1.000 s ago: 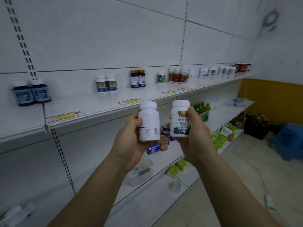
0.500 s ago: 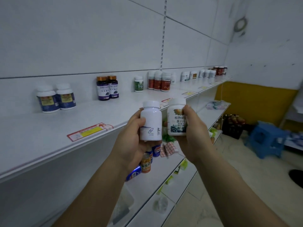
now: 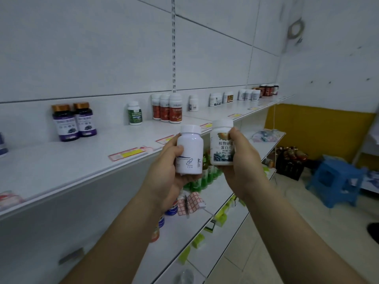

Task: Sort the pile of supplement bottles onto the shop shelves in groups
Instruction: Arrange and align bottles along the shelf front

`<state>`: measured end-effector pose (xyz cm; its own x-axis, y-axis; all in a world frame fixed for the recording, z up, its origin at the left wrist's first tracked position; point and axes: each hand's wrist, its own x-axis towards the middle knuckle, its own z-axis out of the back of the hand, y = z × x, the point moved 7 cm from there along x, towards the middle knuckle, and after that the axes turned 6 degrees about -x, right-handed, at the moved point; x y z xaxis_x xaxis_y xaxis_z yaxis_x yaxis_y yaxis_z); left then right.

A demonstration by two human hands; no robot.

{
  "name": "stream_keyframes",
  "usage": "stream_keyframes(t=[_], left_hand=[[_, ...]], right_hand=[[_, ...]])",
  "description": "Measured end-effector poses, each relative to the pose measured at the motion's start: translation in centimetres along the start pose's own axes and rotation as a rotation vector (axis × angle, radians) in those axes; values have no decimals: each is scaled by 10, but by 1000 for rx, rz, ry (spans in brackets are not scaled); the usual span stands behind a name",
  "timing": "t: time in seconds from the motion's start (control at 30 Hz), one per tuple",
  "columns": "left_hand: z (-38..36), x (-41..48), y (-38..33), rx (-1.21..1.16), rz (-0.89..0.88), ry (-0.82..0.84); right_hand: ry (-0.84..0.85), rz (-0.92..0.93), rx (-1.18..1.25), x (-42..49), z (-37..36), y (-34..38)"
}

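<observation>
My left hand (image 3: 166,171) grips a plain white bottle (image 3: 189,151) with a small blue joint logo, held upright. My right hand (image 3: 241,160) grips a white bottle with a mountain picture label (image 3: 221,148), also upright, close beside the first. Both are held in front of the top shelf (image 3: 61,160). On that shelf stand grouped bottles: two purple-label bottles (image 3: 73,121), one green-label bottle (image 3: 134,113), three red-label bottles (image 3: 168,107), then several white bottles (image 3: 215,99) farther right.
Price tags (image 3: 128,153) lie along the top shelf's front edge. Lower shelves (image 3: 207,238) hold green bottles, small boxes and green packets. A blue plastic stool (image 3: 336,181) and a dark crate (image 3: 290,162) stand on the tiled floor at right, by a yellow wall.
The view has shifted right along the shelf; the blue-label bottles have left the frame. Both hands still hold their bottles side by side.
</observation>
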<state>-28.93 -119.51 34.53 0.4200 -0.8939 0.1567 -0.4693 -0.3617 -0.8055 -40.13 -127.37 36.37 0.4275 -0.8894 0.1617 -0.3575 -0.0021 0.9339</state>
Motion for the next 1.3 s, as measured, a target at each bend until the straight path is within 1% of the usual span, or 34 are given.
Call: stream_keyframes(t=[0.23, 0.47, 0.63, 0.83, 0.93, 1.07, 1.23, 1.3], left_hand=[[-94, 68, 81, -56, 1, -31], [-145, 125, 123, -91, 0, -64], [-155, 169, 140, -119, -12, -33], [-152, 255, 158, -172, -57, 0], [-152, 297, 166, -179, -68, -16], [-153, 337, 173, -134, -69, -32], [-150, 373, 175, -97, -130, -81], [-152, 386, 178, -50, -165, -131]], right_hand=[[11, 4, -51, 67, 117, 35], [50, -4, -60, 131, 180, 46], [69, -6, -46, 180, 196, 41], [106, -11, -58, 266, 209, 27], [100, -27, -72, 310, 217, 21], [111, -51, -15, 358, 223, 15], [195, -60, -6, 407, 221, 5], [252, -58, -5, 428, 221, 2]])
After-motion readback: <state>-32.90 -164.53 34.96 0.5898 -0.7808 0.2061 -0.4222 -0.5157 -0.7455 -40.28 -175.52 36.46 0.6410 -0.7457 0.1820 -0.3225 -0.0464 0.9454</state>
